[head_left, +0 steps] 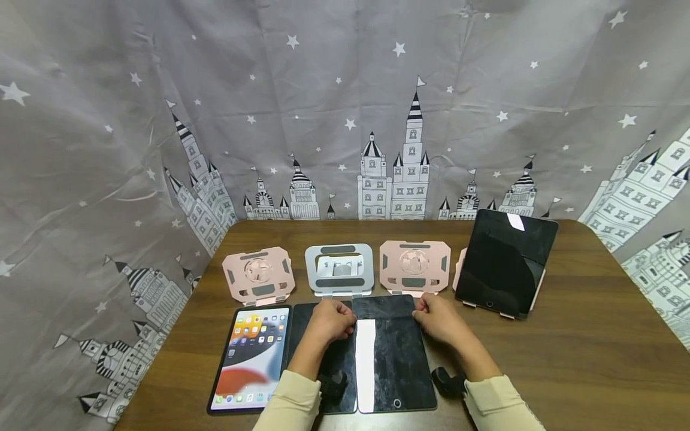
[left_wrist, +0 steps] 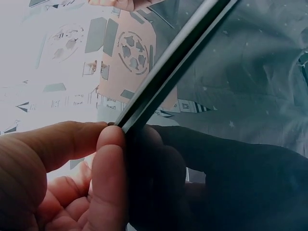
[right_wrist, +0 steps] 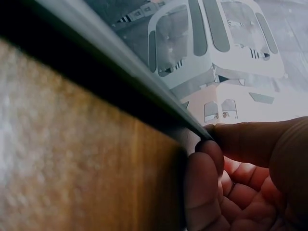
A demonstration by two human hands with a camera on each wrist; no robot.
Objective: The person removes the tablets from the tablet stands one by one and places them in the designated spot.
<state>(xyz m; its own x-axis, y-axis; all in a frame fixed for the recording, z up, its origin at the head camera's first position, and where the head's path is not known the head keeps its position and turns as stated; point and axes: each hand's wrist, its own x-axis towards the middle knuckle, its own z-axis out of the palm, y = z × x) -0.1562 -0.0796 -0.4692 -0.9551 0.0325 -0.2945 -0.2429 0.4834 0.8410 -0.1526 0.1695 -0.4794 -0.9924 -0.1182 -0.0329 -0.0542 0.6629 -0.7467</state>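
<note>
A black tablet (head_left: pixel 399 353) with a round home button lies lengthwise at the front middle, a bright reflection down its left side. At its upper left edge my left hand (head_left: pixel 329 320) pinches the rim between thumb and fingers (left_wrist: pixel 108 159). Opposite, my right hand (head_left: pixel 439 318) pinches the upper right edge; the right wrist view shows thumb and fingertips on the tablet's thin edge (right_wrist: pixel 134 82), with wood beyond. Just beyond its top edge stands a pink tablet stand (head_left: pixel 439 263). A second dark tablet (head_left: pixel 336 383) lies partly hidden under my left forearm.
A lit tablet (head_left: pixel 253 353) showing app icons lies at the left. Behind are another pink stand (head_left: pixel 237 269) and a pale blue stand (head_left: pixel 368 263). At the right a black tablet (head_left: pixel 501 263) leans on a pink stand. A castle-print curtain (head_left: pixel 323 90) backs the wooden table (head_left: pixel 582 335).
</note>
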